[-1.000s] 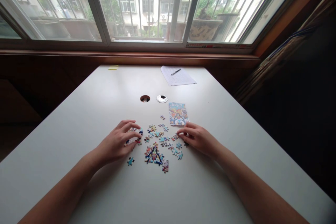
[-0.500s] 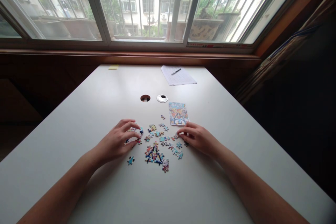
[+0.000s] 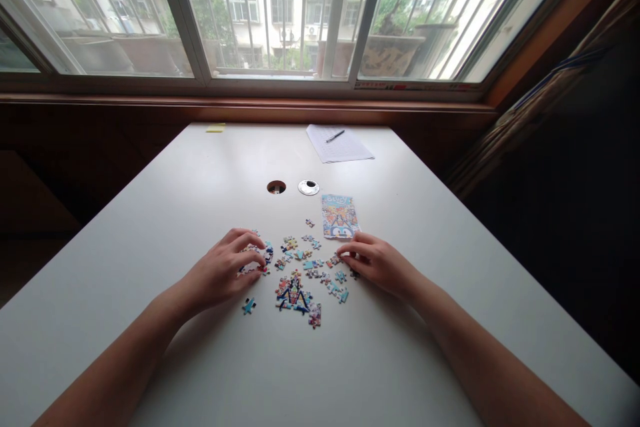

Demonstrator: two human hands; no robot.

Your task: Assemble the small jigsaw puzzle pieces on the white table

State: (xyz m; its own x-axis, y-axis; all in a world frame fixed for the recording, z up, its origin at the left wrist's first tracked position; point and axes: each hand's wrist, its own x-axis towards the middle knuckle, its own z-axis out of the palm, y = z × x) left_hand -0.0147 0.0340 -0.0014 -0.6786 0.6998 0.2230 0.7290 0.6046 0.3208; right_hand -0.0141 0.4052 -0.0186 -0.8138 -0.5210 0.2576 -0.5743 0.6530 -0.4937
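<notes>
Colourful jigsaw puzzle pieces (image 3: 313, 265) lie scattered on the white table between my hands. My left hand (image 3: 235, 263) rests over pieces on the left, its fingers bent and spread; it partly hides them. With thumb and forefinger together, my right hand (image 3: 373, 259) pinches a puzzle piece (image 3: 333, 259) at the right side of the scatter. Several joined pieces form a section with dark blue zigzag lines (image 3: 293, 295) nearest me. A blue piece (image 3: 249, 306) lies apart below my left hand. Behind the right fingers is the picture card (image 3: 340, 216).
On the white table (image 3: 150, 213) are an open round hole (image 3: 276, 187) and a silver round cover (image 3: 309, 187). Farther back lie paper sheets (image 3: 345, 149) with a pen (image 3: 335, 136) and a yellow slip (image 3: 216, 128). A barred window (image 3: 280, 13) stands behind the table.
</notes>
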